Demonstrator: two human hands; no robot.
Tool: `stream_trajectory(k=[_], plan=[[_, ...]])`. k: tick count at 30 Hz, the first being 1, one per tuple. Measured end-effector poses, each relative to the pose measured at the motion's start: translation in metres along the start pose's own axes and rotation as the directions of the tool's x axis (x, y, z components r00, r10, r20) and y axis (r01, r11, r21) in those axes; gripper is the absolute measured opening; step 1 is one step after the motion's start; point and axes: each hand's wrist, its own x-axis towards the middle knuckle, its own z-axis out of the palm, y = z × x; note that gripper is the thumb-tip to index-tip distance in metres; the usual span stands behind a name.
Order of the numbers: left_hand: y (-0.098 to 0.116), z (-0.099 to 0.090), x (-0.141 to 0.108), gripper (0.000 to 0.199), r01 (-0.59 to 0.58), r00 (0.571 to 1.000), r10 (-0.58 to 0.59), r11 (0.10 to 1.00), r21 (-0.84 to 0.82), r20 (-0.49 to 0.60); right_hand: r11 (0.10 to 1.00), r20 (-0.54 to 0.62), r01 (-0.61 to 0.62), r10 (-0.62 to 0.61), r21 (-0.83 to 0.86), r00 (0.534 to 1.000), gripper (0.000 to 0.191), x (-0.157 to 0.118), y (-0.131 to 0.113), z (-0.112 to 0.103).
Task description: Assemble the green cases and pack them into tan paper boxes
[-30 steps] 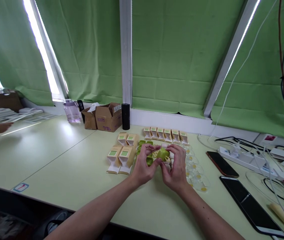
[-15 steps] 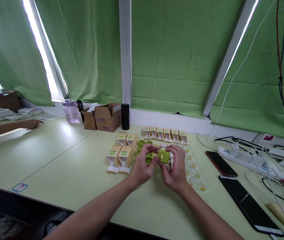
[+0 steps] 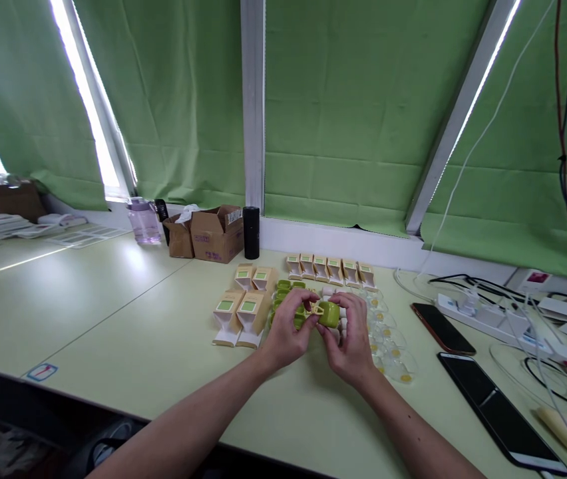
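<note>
A small glossy green rounded plastic piece [image 3: 331,315] is held between the fingers of my right hand [image 3: 352,336]. My left hand [image 3: 287,332] pinches a thin pale-yellow piece [image 3: 316,309] against the green one's left side; its exact kind is too small to tell. Beneath and behind my hands lie more green pieces [image 3: 284,285] in rows, partly hidden. Small white pieces show past my right fingers. Beside that hand are clear plastic domes [image 3: 397,346] with yellow spots. Left of my left hand stand opened tan cartons [image 3: 252,314] with green labels.
A row of similar cartons [image 3: 334,270] lines the back. Behind on the left are cardboard boxes [image 3: 216,236], a black cylinder [image 3: 251,233] and a lilac jug [image 3: 143,221]. Two phones [image 3: 498,406] and a cabled power strip [image 3: 493,319] lie at right.
The green piece has turned in my fingers, and the yellow piece now sticks out toward my left fingertips. Another person's arm at the far left has left the view.
</note>
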Motion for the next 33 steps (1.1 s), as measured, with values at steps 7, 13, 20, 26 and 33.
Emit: stream_trajectory(k=[7,13,20,26,33], plan=[[-0.0029,0.0011,-0.0021,0.017,0.005,1.0,-0.004,1.0,-0.031,0.025,0.999,0.022,-0.022,0.021,0.027,1.0,0.038,-0.001,-0.0004,0.0],[-0.0018,0.0008,-0.0015,0.016,0.023,0.999,-0.023,0.999,-0.032,0.03,0.999,0.021,-0.042,0.041,0.027,0.999,0.04,-0.0007,-0.0016,-0.0016],[-0.0023,0.0018,-0.0003,0.008,0.013,1.0,-0.013,1.0,-0.002,0.002,0.999,0.027,-0.02,0.019,0.048,0.999,0.043,0.0012,-0.0023,-0.0033],[-0.0018,0.0011,-0.0004,0.007,0.017,1.0,-0.017,1.0,0.014,-0.013,0.995,0.042,-0.033,0.03,0.093,0.999,0.047,0.0008,-0.0018,-0.0037],[-0.0027,0.0007,-0.0013,0.004,0.052,0.998,-0.052,0.999,0.007,-0.022,0.989,0.051,-0.05,0.043,0.138,0.998,0.043,-0.0016,-0.0004,-0.0022]])
